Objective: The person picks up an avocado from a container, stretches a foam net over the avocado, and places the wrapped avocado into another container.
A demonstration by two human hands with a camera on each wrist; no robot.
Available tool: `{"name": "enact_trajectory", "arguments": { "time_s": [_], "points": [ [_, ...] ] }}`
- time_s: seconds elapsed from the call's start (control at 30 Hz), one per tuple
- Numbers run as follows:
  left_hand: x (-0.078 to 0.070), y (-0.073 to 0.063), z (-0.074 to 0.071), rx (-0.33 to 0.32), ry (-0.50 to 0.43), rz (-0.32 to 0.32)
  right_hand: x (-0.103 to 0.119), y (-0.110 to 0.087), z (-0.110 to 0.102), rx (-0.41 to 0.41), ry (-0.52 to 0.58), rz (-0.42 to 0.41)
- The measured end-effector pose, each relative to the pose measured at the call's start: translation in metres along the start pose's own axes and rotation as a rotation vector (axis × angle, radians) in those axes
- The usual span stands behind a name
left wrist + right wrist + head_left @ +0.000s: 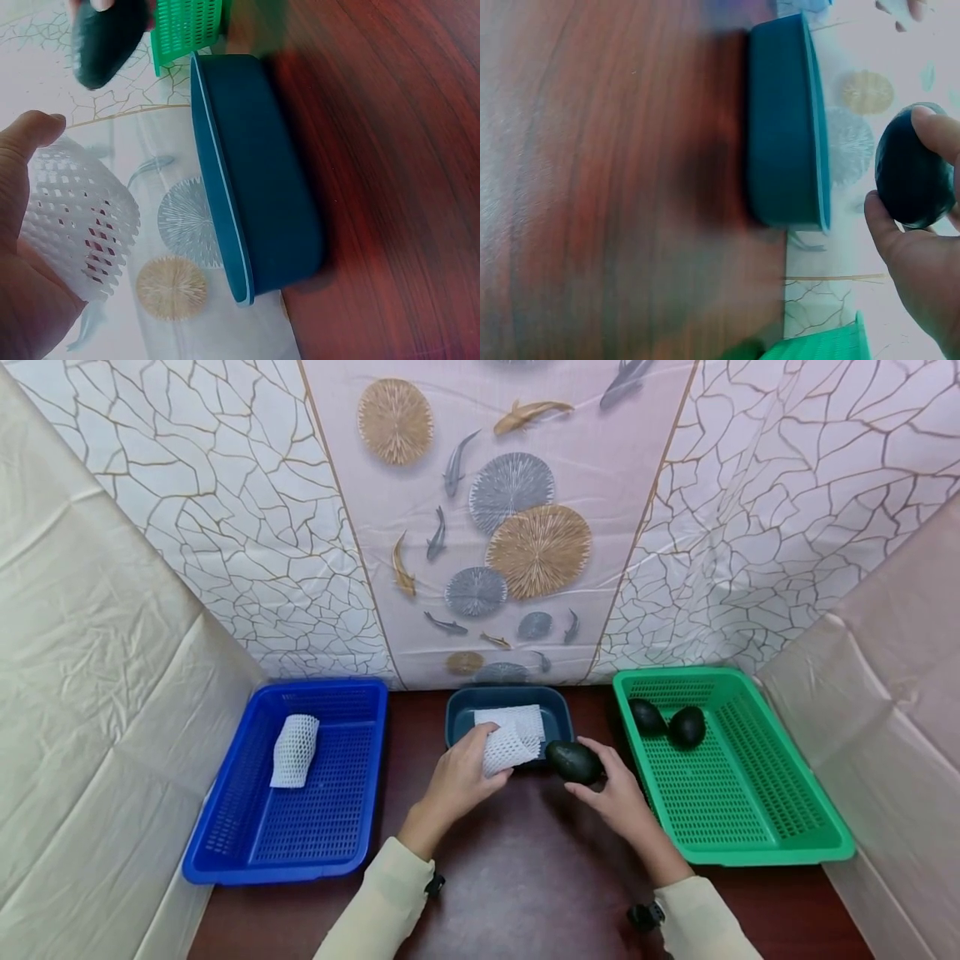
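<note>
In my left hand (459, 777) I hold a white foam net sleeve (512, 750), its mesh bulging out beyond the fingers in the left wrist view. My right hand (617, 789) grips a dark green avocado (573, 762) between thumb and fingers, its narrower end towards the sleeve. Both hands are raised near the front rim of a dark teal tray (459, 706), with a small gap between sleeve and avocado. More white foam netting (525, 717) lies in that tray, partly hidden behind the left hand.
On the left stands a blue basket (322, 831) holding a white net-wrapped item (295, 752). A green basket (750, 777) on the right holds two dark avocados (686, 727). Cloth walls (480, 510) enclose the dark red wooden table (525, 868) at back and sides.
</note>
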State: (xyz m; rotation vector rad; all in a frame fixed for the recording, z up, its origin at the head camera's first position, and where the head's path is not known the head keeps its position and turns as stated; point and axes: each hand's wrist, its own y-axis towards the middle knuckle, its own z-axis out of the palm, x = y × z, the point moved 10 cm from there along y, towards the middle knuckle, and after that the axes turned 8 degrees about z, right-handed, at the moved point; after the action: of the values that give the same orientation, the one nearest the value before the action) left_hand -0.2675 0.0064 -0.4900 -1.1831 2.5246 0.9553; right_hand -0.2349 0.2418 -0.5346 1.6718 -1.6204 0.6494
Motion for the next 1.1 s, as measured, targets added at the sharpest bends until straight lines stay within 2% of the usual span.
{"name": "enact_trajectory", "arguments": {
  "time_s": [0.1,0.2,0.33,0.77,0.93,1.1],
  "points": [
    [0.002,-0.001,0.001,0.013,-0.006,-0.007,0.002,0.001,-0.006,-0.012,0.075,0.041],
    [0.003,-0.001,0.002,0.023,-0.008,-0.017,0.006,0.004,-0.012,-0.010,0.199,0.081],
    [0.005,-0.001,0.006,0.044,0.003,-0.028,0.016,0.007,-0.019,-0.012,0.294,0.072],
    [0.000,0.002,0.010,0.091,0.097,0.030,0.052,0.012,-0.026,0.051,0.184,-0.054],
    [-0.003,0.003,0.011,0.117,0.143,0.044,0.060,0.012,-0.024,0.079,0.081,-0.092],
    [-0.008,0.003,0.012,0.134,0.149,0.054,0.068,0.011,-0.018,0.102,0.008,-0.126]
  ]
}}
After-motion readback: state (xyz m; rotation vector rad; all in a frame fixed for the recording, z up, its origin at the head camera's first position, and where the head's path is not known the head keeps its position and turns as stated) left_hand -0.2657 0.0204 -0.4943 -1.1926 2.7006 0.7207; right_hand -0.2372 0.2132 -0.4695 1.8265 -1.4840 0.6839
